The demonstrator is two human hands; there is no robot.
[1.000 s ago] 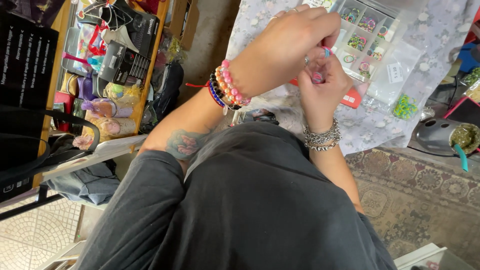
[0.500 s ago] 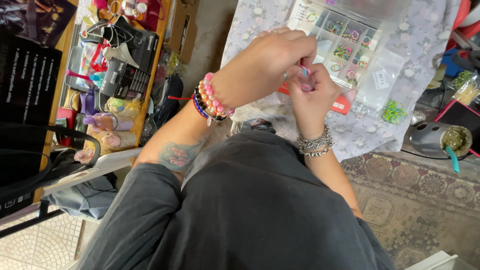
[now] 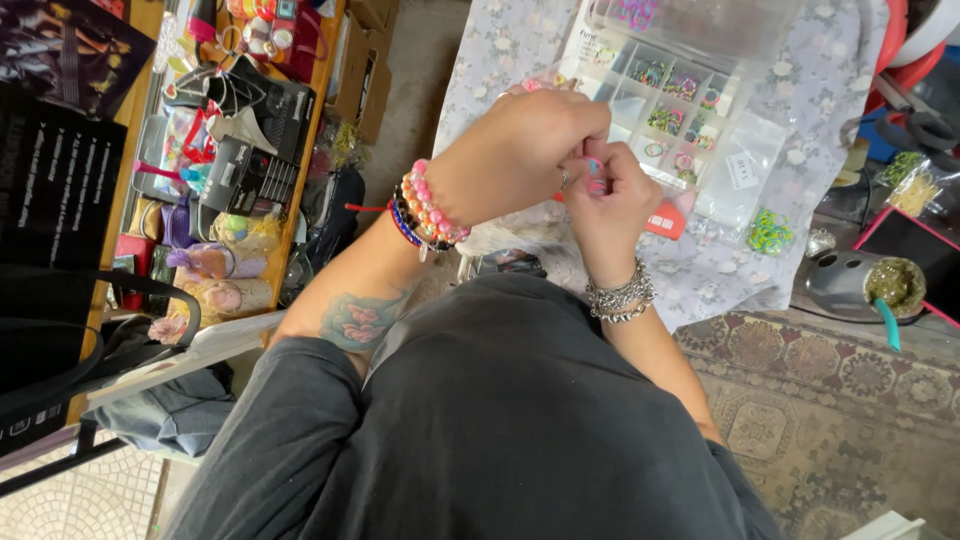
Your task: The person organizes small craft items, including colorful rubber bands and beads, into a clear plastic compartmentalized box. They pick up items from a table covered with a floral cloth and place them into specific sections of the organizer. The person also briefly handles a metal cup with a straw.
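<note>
A clear plastic compartment box [image 3: 668,92] with small coloured bits in its cells sits at the far edge of the worktop covered by a pale flowered cloth [image 3: 830,90]. A clear flat plastic bag [image 3: 745,175] lies just beside the box, with a small heap of green loops [image 3: 769,230] near the cloth's near edge. A patterned brown rug [image 3: 830,410] covers the floor below. A cluttered wooden shelf [image 3: 300,150] stands at the left.
</note>
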